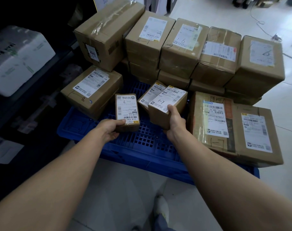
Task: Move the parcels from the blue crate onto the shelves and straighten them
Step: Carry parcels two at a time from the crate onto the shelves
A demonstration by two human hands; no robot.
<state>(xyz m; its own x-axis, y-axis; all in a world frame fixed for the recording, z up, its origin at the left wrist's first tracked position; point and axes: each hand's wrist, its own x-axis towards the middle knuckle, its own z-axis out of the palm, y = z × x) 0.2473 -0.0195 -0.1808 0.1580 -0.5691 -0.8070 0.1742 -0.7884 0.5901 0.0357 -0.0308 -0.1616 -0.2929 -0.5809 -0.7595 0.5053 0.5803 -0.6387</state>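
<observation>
Above the blue plastic lattice crate, the left hand grips a small brown cardboard parcel by its near end. The right hand clasps a second white-labelled brown carton. Best lift both level, thumbs firm.

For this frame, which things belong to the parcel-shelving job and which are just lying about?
Job: left hand holding a small parcel; right hand holding a second small parcel; blue crate; stacked parcels on it; dark shelving at the left.
Lying about: white foam box on the shelving; cable on the floor tiles.
</observation>
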